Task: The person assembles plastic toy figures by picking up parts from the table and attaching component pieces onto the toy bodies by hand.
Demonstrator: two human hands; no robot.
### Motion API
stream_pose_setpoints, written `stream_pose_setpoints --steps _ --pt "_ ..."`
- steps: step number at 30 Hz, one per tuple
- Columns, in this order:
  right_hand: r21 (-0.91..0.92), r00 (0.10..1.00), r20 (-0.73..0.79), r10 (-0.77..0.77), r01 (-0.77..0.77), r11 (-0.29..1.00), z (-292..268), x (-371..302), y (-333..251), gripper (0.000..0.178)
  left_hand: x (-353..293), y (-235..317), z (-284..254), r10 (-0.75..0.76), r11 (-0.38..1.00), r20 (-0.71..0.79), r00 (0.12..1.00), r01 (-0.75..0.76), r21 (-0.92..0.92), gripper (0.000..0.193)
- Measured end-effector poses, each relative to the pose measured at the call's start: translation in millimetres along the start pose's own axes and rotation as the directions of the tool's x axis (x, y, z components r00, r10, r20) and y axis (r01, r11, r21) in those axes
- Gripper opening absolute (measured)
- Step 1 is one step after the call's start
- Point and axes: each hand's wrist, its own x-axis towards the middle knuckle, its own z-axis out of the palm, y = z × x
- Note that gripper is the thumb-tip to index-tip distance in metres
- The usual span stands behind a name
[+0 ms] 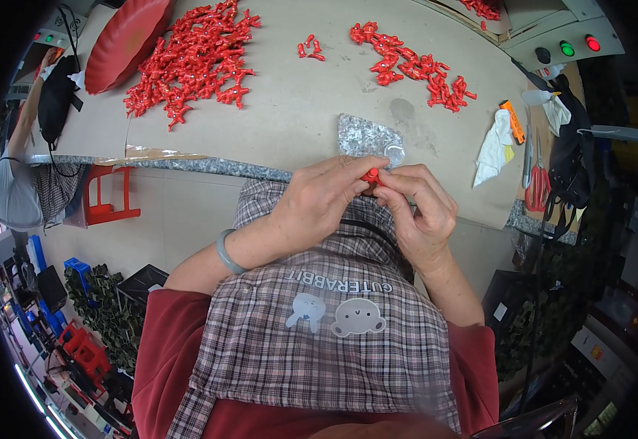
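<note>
Between the fingertips of both hands, just off the table's near edge, is a small red plastic figure. My left hand, with a pale bangle on its wrist, pinches it from the left. From the other side my right hand grips it with thumb and forefinger. The fingers hide most of its shape. Beyond my hands, a grey speckled patch shows on the table, with a small clear round piece at its near right corner.
A big heap of red figures lies far left beside a red fluted basin. More figures spread at the far right, with a few loose pieces between. Red-handled scissors, white tissue and an orange tube lie right.
</note>
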Motion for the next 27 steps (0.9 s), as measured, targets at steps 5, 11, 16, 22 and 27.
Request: stream_pose_setpoints --steps 5,11,16,22,27 --pt "0.047 0.998 0.057 -0.026 0.023 0.999 -1 7 -7 0.022 -3 -3 -1 -0.181 0.969 0.017 0.983 0.181 -0.171 0.027" --pt "-0.008 0.999 0.034 0.003 -0.003 1.000 0 1 -3 0.021 -4 -7 0 -0.116 0.985 -0.006 0.993 0.115 -0.126 0.024" --pt "-0.118 0.996 0.008 -0.094 0.094 0.989 0 -1 -4 0.020 -6 -7 -1 -0.121 0.982 0.028 0.992 0.124 -0.141 0.024" --pt "-0.115 0.983 0.032 -0.182 0.185 0.976 1 -4 4 0.019 -8 1 0 -0.185 0.959 0.082 0.979 0.198 -0.204 0.027" --pt "-0.076 0.984 0.028 -0.178 0.180 0.981 3 -10 7 0.019 -10 8 1 -0.190 0.962 0.103 0.976 0.206 -0.181 0.029"
